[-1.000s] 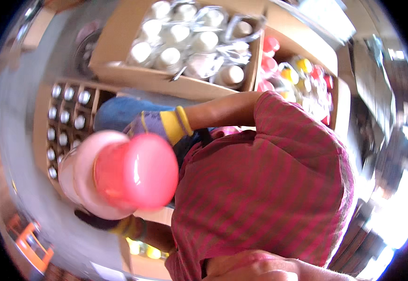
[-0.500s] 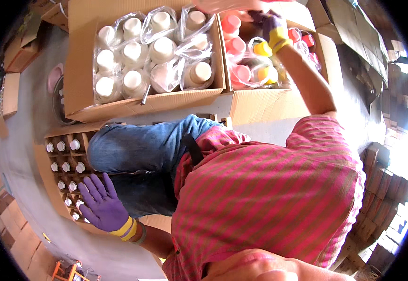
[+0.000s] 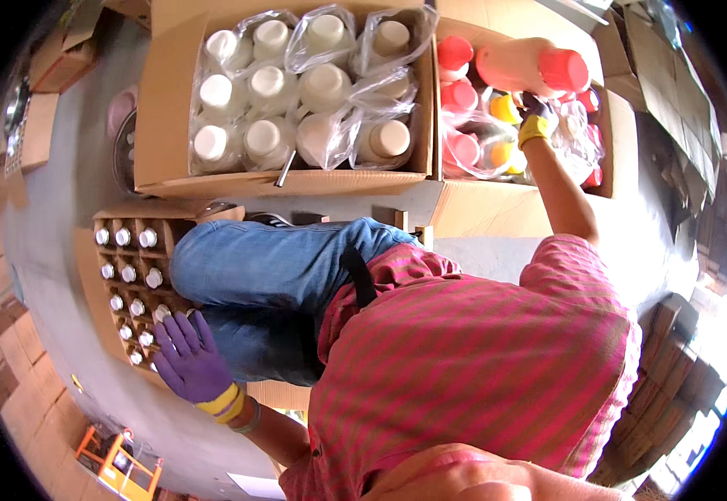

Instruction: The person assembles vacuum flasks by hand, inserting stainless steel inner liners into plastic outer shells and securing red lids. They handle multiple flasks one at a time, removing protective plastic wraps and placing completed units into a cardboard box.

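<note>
My right hand (image 3: 537, 117), in a purple glove with a yellow cuff, grips a large pink bottle with a red cap (image 3: 514, 65). The bottle lies sideways above an open carton (image 3: 497, 204), its cap pointing right; my fingertips are mostly hidden beneath it. Inside that carton stand bottles with red caps (image 3: 461, 96) and yellow caps (image 3: 505, 108), some in clear plastic bags. My left hand (image 3: 192, 355), gloved alike, is open with its fingers spread. It hovers by a divided carton of white-capped bottles (image 3: 129, 274) and appears to hold nothing.
A large open carton (image 3: 296, 184) holds several pale bottles with white caps (image 3: 267, 81), partly wrapped in clear plastic. My bent legs (image 3: 255, 267) lie between the cartons. Stacked boxes (image 3: 672, 376) stand at the right, and an orange metal frame (image 3: 117, 463) at the lower left.
My right hand and the pink bottle have moved right and nearer, over the red-capped carton; the bottle now shows fully. The whole view has shifted slightly. My left hand stays spread.
</note>
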The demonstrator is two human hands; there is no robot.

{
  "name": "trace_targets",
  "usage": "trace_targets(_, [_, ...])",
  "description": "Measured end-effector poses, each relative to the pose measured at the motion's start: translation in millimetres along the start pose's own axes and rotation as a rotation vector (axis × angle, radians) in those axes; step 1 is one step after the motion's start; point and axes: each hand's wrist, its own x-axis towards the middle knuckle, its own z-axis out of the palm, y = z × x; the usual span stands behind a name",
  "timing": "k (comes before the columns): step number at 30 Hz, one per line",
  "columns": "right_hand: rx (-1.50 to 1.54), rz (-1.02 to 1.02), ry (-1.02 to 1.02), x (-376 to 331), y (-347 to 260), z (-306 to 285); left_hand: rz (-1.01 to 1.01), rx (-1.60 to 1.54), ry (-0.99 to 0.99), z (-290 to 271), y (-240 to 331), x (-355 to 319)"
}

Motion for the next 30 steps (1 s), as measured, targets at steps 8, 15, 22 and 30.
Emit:
trace_targets(8, [0.506, 0.085, -0.234, -21.8, -60.7, 77.0, -0.167, 0.62, 0.079, 65.6, -82.7, 114.0])
trace_targets(15, [-0.1, -0.011, -0.402, -73.2, -71.2, 107.7, -0.296, 0.663, -0.235, 63.3, -207.2, 254.7])
trace_targets(22, [-0.942, -0.168, -0.722, -75.8, 58.6, 68.1, -0.614, 0.586, 0.106, 84.6, -376.2, 372.3])
trace_targets(30, [0.467, 0.438, -0.453, -79.8, -75.3, 108.4, -0.549, 0.179, -0.177, 115.1, -260.4, 375.3])
